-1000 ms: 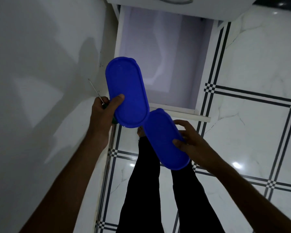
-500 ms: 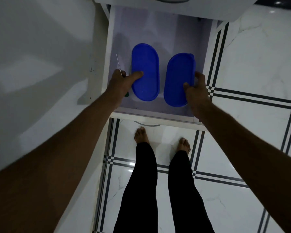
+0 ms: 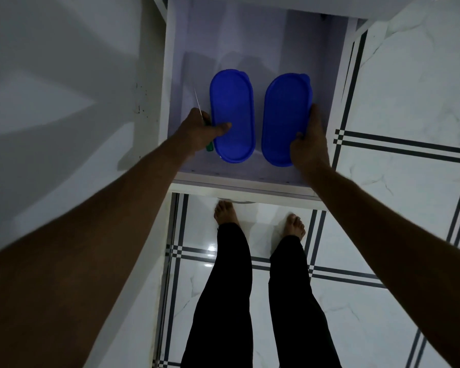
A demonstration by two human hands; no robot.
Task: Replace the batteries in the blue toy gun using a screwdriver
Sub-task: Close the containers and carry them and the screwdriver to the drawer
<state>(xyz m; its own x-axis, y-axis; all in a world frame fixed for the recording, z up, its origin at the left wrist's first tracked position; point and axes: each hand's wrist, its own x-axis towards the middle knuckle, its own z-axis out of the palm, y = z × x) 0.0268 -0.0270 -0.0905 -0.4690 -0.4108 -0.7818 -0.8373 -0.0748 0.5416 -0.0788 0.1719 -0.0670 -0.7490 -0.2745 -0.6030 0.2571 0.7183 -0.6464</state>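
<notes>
Inside the open drawer [image 3: 252, 35], your left hand [image 3: 199, 131] grips screwdriver [image 3: 203, 120] and left blue container [image 3: 233, 115]; your right hand [image 3: 310, 140] fingers clasp the right blue container [image 3: 286, 118].

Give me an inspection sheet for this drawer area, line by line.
Surface: open white drawer, pale bare floor showing inside.
Job's things: screwdriver, thin shaft, green handle, in the left hand; no toy gun or batteries seen.
Clutter: two blue oval containers side by side in the drawer, left container, right container, lids on.
Hands: left hand grips the left container and screwdriver together; right hand grips the right container's edge.
Cables: nothing seen.
Surroundings: white cabinet top at left; white marble floor tiles with dark lines; person's bare feet below.
</notes>
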